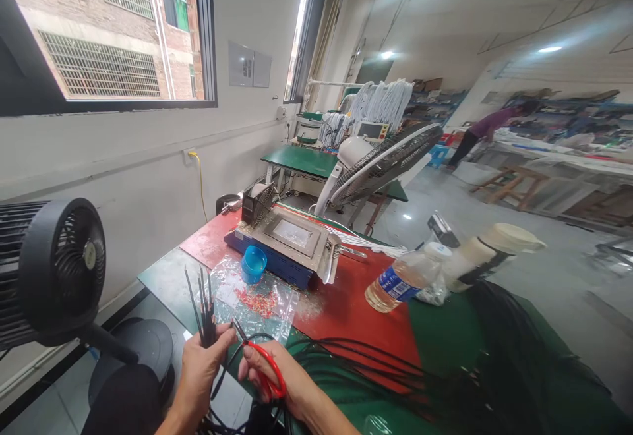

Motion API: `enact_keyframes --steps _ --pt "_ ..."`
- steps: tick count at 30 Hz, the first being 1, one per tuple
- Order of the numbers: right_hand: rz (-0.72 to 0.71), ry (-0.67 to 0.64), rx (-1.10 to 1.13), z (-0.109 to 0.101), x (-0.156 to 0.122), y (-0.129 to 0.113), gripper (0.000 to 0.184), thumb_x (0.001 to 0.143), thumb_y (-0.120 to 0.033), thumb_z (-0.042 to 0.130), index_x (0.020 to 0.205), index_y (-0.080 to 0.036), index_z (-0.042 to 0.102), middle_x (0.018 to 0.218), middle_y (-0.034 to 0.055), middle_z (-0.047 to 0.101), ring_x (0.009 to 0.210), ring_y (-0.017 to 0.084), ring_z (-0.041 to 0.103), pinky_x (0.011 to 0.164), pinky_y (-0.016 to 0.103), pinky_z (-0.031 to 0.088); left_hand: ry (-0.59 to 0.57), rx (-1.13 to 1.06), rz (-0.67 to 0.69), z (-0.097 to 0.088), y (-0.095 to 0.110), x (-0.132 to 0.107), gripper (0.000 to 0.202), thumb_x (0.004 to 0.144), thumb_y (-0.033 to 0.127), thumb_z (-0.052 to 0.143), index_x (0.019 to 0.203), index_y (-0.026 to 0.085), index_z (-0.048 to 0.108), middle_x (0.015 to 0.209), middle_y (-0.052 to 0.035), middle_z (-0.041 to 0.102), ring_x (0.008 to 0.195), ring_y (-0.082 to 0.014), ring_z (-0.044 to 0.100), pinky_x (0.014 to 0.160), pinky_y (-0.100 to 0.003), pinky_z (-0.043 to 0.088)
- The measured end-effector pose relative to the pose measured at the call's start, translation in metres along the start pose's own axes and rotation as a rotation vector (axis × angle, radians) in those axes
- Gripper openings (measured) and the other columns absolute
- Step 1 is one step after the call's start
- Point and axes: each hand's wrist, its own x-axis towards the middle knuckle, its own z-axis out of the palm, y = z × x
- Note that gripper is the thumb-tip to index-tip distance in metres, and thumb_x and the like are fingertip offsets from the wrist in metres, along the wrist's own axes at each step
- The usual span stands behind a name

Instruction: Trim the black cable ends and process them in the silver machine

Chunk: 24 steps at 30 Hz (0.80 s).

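Note:
Several black cables [201, 303] stand upright in my left hand [205, 356], which is closed around them near their ends. My right hand [277, 369] grips scissors with red handles [274, 366]. The scissor blades point up and left, close to the fingertips of my left hand; whether they touch a cable end I cannot tell. Just beyond my hands lies a clear plastic bag [281, 316] with small red and yellow bits [257, 302] scattered on it. A blue cup [254, 264] rests at the far side of the bag.
A blue machine with a metal top [291, 232] sits on the red mat [380, 336]. To its right are a bottle [395, 283] and a cream jug [494, 250]. Black cables [346, 356] spread over the table's right side. Fans stand left [54, 270] and behind [386, 165]. A person [489, 125] bends over a far table.

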Motion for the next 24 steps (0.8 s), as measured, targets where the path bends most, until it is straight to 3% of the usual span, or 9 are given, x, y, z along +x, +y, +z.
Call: enact_keyframes --steps 5,11,17,20,24 --pt "0.054 -0.010 0.034 -0.001 -0.001 -0.001 0.061 0.076 -0.066 0.051 0.071 -0.008 0.066 0.045 -0.0042 0.044 0.030 0.003 0.035 0.030 0.016 0.021 -0.015 0.070 0.095 -0.002 -0.005 0.002 0.034 0.052 0.038 0.080 0.075 0.014 0.074 0.079 -0.0083 0.076 0.080 -0.0270 0.066 0.073 -0.032 0.050" --pt "-0.039 0.072 0.087 0.006 0.004 0.010 0.056 0.076 -0.065 0.052 0.069 -0.010 0.061 0.046 -0.0055 0.042 0.032 0.003 0.033 0.034 0.017 0.021 -0.071 0.047 0.087 -0.001 -0.004 0.002 0.036 0.054 0.041 0.080 0.077 0.014 0.075 0.076 -0.0072 0.075 0.075 -0.0243 0.065 0.069 -0.030 0.050" --pt "-0.299 0.573 0.307 -0.028 -0.001 -0.021 0.048 0.071 -0.065 0.056 0.071 -0.017 0.050 0.053 -0.0067 0.040 0.043 0.005 0.037 0.043 0.018 0.027 -0.129 -0.026 -0.083 -0.004 -0.018 0.001 0.043 0.047 0.041 0.084 0.077 0.012 0.074 0.063 -0.0038 0.070 0.060 -0.0165 0.059 0.055 -0.024 0.044" --pt "-0.305 0.510 0.035 -0.033 -0.004 -0.026 0.043 0.075 -0.058 0.056 0.070 -0.016 0.052 0.053 -0.0044 0.043 0.046 0.007 0.039 0.047 0.021 0.029 -0.147 -0.106 -0.157 -0.001 -0.014 -0.004 0.045 0.046 0.038 0.085 0.080 0.012 0.073 0.060 -0.0033 0.069 0.052 -0.0125 0.055 0.046 -0.021 0.039" --pt "-0.346 0.373 -0.370 -0.012 -0.002 -0.008 0.033 0.078 -0.046 0.057 0.067 -0.015 0.058 0.057 -0.0019 0.046 0.054 0.010 0.040 0.052 0.023 0.030 -0.158 -0.231 -0.215 0.006 0.006 -0.014 0.045 0.043 0.034 0.087 0.079 0.012 0.072 0.061 -0.0034 0.069 0.047 -0.0088 0.052 0.042 -0.018 0.037"
